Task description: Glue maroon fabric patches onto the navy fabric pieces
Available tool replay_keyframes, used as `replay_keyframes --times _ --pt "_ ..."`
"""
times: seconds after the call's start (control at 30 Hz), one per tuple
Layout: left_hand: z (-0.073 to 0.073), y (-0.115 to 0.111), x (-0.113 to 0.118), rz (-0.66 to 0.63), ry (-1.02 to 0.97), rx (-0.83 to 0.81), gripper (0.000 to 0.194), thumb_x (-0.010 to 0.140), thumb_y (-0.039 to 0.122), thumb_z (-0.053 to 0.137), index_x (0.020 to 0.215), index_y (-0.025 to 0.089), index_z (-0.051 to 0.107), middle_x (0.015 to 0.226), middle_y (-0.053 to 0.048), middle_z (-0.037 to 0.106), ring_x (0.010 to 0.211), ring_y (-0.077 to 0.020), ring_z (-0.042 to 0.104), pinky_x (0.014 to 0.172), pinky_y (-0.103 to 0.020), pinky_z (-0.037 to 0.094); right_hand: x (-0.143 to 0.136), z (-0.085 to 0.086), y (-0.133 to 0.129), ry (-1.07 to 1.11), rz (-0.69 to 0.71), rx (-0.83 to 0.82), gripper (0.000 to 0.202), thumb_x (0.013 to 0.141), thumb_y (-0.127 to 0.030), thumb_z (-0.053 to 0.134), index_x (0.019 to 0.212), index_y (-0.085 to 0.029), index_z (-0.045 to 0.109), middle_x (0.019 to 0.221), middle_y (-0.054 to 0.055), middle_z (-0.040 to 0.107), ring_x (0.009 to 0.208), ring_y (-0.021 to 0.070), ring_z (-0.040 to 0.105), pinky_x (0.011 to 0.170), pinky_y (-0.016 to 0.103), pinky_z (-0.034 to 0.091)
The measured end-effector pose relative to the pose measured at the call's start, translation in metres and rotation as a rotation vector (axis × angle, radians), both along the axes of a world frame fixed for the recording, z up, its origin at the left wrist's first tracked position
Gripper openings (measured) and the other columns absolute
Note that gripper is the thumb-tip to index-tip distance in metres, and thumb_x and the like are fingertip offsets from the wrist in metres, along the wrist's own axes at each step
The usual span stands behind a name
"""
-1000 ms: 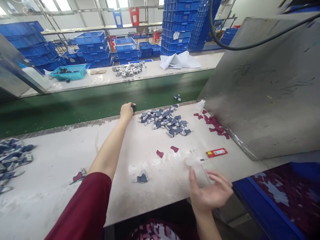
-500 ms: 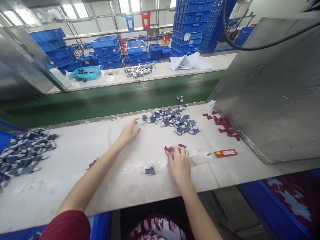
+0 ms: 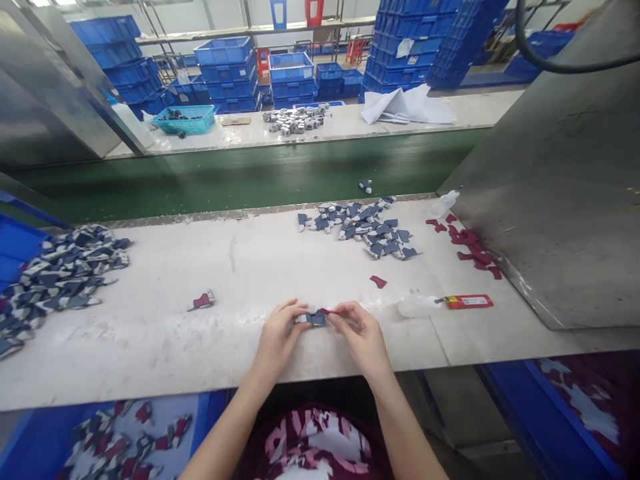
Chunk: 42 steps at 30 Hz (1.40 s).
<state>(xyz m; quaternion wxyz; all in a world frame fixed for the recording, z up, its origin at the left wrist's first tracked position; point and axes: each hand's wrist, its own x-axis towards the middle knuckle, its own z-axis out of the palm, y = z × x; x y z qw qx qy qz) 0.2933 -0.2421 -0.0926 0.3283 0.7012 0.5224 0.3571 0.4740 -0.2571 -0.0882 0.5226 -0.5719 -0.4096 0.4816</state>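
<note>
My left hand (image 3: 278,335) pinches a small navy-and-white part (image 3: 316,319) by its left end, just above the near side of the table. Between the thumb and fingers of my right hand (image 3: 364,335) is a thin maroon piece (image 3: 325,311), its tip meeting the part's right end; my fingers hide most of it. Another maroon piece (image 3: 379,282) lies flat beyond my right hand. To the left rests a part with a maroon piece on it (image 3: 203,300).
Heaps of navy-and-white parts lie at centre back (image 3: 370,227) and far left (image 3: 70,280). Loose maroon pieces (image 3: 473,247) sit by a metal panel (image 3: 560,200). A red-labelled tool (image 3: 469,302) lies at right. Below the edge, a blue bin (image 3: 30,443) holds maroon-faced parts.
My left hand has come back from near the heap and taken hold of the navy-and-white part. My right hand has brought a maroon piece to it. The view has shifted slightly.
</note>
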Motion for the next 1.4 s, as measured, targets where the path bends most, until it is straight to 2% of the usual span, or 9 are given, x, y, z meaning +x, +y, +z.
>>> replay_keyframes --times 0.17,0.43,0.7,0.87,0.97,1.07,1.13,1.23,1.4 --pt "0.006 -0.012 0.010 0.101 -0.282 -0.160 0.018 0.091 0.026 0.064 0.103 0.020 0.075 0.092 -0.005 0.082 0.084 -0.0231 0.079 0.079 -0.033 0.065 -0.015 0.008 -0.015 -0.036 -0.073 0.003 0.025 0.079 -0.044 0.076 0.086 -0.020 0.077 0.085 0.006 0.078 0.079 0.0207 0.072 0.074 0.033 0.058" --pt "0.019 -0.019 0.018 0.152 -0.448 -0.194 0.018 0.082 0.033 0.075 0.093 0.019 0.079 0.093 -0.006 0.082 0.082 -0.0246 0.080 0.079 -0.033 0.068 -0.022 0.014 -0.020 -0.158 -0.210 0.029 0.028 0.078 -0.046 0.078 0.080 -0.018 0.078 0.077 0.005 0.076 0.062 0.0151 0.063 0.058 0.027 0.051" --pt "0.025 -0.023 0.025 0.263 -0.615 -0.346 0.031 0.067 0.035 0.087 0.089 0.014 0.080 0.090 -0.010 0.082 0.083 -0.0286 0.080 0.079 -0.035 0.068 -0.029 0.019 -0.026 -0.467 -0.267 0.411 0.012 0.088 -0.029 0.073 0.079 -0.021 0.075 0.075 0.004 0.071 0.070 0.0159 0.064 0.057 0.027 0.049" --pt "0.035 -0.022 0.029 0.335 -0.700 -0.383 0.027 0.064 0.031 0.089 0.082 0.014 0.080 0.086 -0.010 0.082 0.082 -0.0292 0.080 0.080 -0.036 0.068 -0.029 0.020 -0.026 -0.504 -0.322 0.467 0.008 0.086 -0.026 0.074 0.080 -0.021 0.076 0.074 0.003 0.067 0.067 0.0144 0.063 0.056 0.026 0.051" --pt "0.045 -0.023 0.028 0.339 -0.732 -0.415 0.027 0.061 0.028 0.091 0.081 0.013 0.081 0.085 -0.010 0.082 0.081 -0.0289 0.080 0.079 -0.035 0.068 -0.020 0.020 -0.023 -0.340 -0.216 0.368 0.008 0.086 -0.029 0.075 0.089 -0.022 0.077 0.082 0.004 0.069 0.075 0.0159 0.066 0.058 0.025 0.054" --pt "0.054 -0.024 0.027 0.286 -0.764 -0.441 0.024 0.061 0.026 0.091 0.081 0.014 0.082 0.084 -0.009 0.082 0.079 -0.0282 0.080 0.078 -0.033 0.068 -0.008 0.020 -0.019 -0.070 0.042 0.262 0.020 0.089 -0.033 0.071 0.106 -0.023 0.076 0.093 0.006 0.071 0.085 0.0184 0.069 0.063 0.026 0.059" --pt "0.059 -0.025 0.026 0.226 -0.780 -0.452 0.022 0.062 0.025 0.091 0.080 0.015 0.083 0.083 -0.008 0.082 0.080 -0.0279 0.080 0.078 -0.032 0.068 -0.002 0.022 -0.019 0.064 0.157 0.261 0.018 0.090 -0.034 0.070 0.103 -0.024 0.076 0.091 0.005 0.070 0.083 0.0180 0.069 0.065 0.027 0.059" --pt "0.061 -0.028 0.026 0.180 -0.798 -0.429 0.018 0.063 0.022 0.091 0.079 0.018 0.084 0.084 -0.007 0.082 0.080 -0.0262 0.080 0.078 -0.029 0.068 -0.002 0.023 -0.021 0.107 0.150 0.314 0.013 0.090 -0.032 0.070 0.096 -0.023 0.077 0.084 0.005 0.068 0.078 0.0171 0.067 0.065 0.028 0.059" --pt "0.065 -0.033 0.029 0.194 -0.776 -0.316 0.016 0.068 0.018 0.088 0.083 0.022 0.084 0.089 -0.006 0.082 0.082 -0.0241 0.080 0.077 -0.027 0.068 -0.011 0.025 -0.029 -0.033 0.052 0.378 0.017 0.094 -0.026 0.063 0.103 -0.023 0.077 0.085 0.006 0.067 0.079 0.0167 0.066 0.066 0.027 0.058"
